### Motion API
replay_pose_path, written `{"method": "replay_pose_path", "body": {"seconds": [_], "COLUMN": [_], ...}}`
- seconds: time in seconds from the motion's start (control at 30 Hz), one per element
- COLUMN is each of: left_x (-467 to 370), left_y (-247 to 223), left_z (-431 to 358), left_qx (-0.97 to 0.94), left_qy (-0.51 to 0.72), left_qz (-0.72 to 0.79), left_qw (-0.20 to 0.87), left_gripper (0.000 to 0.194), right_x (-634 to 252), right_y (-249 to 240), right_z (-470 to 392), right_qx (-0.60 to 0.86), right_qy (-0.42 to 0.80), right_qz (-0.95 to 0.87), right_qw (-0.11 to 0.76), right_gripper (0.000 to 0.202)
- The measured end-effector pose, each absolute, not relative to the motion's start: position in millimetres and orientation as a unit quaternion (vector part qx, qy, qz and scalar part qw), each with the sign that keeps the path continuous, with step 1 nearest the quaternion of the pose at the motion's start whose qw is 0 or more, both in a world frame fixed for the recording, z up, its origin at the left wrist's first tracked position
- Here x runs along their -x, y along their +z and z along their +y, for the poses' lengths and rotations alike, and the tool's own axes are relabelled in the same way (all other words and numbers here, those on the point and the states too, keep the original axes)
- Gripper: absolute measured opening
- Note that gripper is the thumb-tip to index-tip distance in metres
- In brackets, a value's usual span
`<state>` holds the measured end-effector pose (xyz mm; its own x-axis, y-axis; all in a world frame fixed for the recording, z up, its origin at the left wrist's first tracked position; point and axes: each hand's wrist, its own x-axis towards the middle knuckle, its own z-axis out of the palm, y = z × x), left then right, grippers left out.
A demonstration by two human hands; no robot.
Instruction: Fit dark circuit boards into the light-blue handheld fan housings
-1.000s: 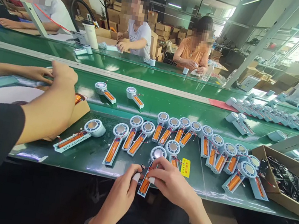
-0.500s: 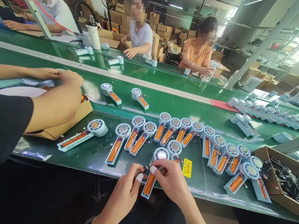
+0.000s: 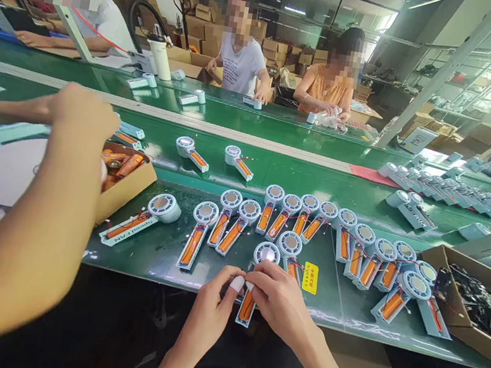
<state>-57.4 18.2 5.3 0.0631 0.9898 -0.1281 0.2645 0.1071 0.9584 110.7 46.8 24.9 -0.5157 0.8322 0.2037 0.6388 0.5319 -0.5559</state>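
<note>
Fingertips pinched together, left hand beside right hand, over 1 fan, contents hidden

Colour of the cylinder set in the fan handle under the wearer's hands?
Orange; the cylinder shows best in the head view, the only one.

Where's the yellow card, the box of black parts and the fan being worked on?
Yellow card [image 3: 310, 278]: head view, middle of its printed face.
Box of black parts [image 3: 468, 329]: head view, its front cardboard wall.
Fan being worked on [image 3: 267, 253]: head view, round top.
</note>
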Motion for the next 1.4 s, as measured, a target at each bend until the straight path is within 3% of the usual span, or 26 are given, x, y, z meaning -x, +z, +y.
{"method": "replay_pose_path", "body": {"seconds": [0.23, 0.63, 0.8, 1.07, 1.4], "left_x": [56.3, 51.0, 60.4, 78.2, 81.3], "left_y": [1.2, 3.7, 0.1, -5.8, -9.9], "left_z": [15.7, 6.1, 8.9, 23.9, 30.2], "left_qx": [-0.513, -0.528, -0.568, -0.596, -0.614], "left_qy": [0.396, 0.396, 0.386, 0.395, 0.386], "left_qz": [0.57, 0.592, 0.576, 0.505, 0.498], "left_qw": [0.505, 0.463, 0.443, 0.484, 0.475], "left_gripper": [0.031, 0.032, 0.035, 0.033, 0.034], "right_x": [-109.0, -98.7, -101.3, -113.0, -107.2], "right_y": [22.3, 16.4, 15.0, 33.4, 24.6], "right_z": [49.1, 44.6, 46.6, 52.3, 57.2], "right_qx": [0.471, 0.512, 0.503, 0.457, 0.461], "right_qy": [0.287, 0.172, 0.223, 0.3, 0.287], "right_qz": [-0.792, -0.805, -0.788, -0.804, -0.793], "right_qw": [0.263, 0.244, 0.276, 0.235, 0.277], "right_gripper": [0.019, 0.015, 0.017, 0.021, 0.022]}}
